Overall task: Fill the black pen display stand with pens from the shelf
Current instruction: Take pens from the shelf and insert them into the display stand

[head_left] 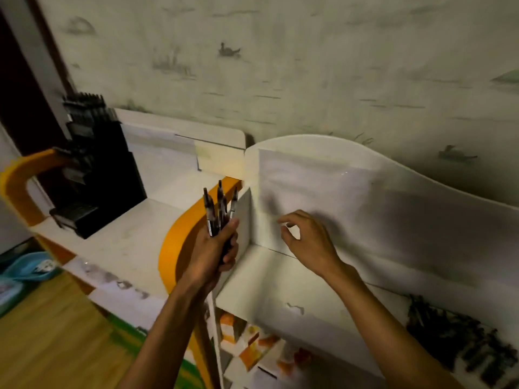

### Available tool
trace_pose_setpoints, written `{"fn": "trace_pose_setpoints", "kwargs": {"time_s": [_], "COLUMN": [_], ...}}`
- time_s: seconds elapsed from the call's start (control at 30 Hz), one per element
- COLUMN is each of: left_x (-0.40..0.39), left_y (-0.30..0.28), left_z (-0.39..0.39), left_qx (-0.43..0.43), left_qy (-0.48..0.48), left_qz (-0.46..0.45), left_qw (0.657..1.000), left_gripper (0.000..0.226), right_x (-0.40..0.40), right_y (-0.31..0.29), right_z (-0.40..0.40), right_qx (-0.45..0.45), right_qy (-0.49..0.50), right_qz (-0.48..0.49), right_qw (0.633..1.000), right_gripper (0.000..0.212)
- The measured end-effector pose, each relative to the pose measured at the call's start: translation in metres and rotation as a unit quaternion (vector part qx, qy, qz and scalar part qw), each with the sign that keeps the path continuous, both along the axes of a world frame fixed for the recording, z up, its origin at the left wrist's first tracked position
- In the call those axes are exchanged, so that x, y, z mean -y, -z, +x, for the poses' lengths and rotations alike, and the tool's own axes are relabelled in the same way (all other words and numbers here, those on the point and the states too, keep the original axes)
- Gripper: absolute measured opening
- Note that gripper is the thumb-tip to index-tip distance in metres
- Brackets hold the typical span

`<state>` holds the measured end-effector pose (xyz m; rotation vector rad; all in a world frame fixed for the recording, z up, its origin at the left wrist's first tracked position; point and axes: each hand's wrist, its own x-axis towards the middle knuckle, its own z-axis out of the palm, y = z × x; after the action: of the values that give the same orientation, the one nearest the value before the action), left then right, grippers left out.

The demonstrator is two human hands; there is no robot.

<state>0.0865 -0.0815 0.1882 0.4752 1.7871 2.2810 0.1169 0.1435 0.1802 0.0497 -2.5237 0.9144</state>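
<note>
A blurred pile of dark pens [460, 341] lies on the white shelf [280, 279], at its near right end. Above the shelf's left end, the left hand [213, 248] grips a bunch of pens [220, 211] upright, fingers curled round them. The right hand [306, 237] hovers beside it, fingers loosely curled, holding nothing. Farther left of the shelf stands the black pen display stand [95, 169], pens in its top tier.

Two bare forearms and hands [213, 248], sleeveless.

Dim, warm light; motion blur smears the edges, soft shadows fall on the white shelf [280, 290].
</note>
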Motion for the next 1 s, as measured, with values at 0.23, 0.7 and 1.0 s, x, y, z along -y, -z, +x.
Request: {"fn": "trace_pose_setpoints", "kwargs": {"time_s": [0.23, 0.7, 1.0], "left_x": [0.137, 0.325, 0.405], "left_y": [-0.016, -0.014, -0.006], "left_z": [-0.042, -0.118, -0.22], "left_qx": [-0.016, 0.001, -0.019], "left_qy": [-0.084, -0.103, -0.167], "left_qz": [-0.017, 0.01, -0.033], "left_qw": [0.996, 0.995, 0.985], "left_gripper": [0.027, 0.022, 0.032], "right_x": [0.128, 0.316, 0.393], "right_y": [-0.026, -0.05, -0.042], "right_z": [-0.043, -0.133, -0.239], "right_qx": [-0.03, -0.023, -0.011], "right_qy": [-0.022, -0.05, -0.051], "right_qz": [-0.009, 0.004, 0.009], "right_qw": [0.999, 0.998, 0.999], "right_gripper": [0.019, 0.017, 0.02]}}
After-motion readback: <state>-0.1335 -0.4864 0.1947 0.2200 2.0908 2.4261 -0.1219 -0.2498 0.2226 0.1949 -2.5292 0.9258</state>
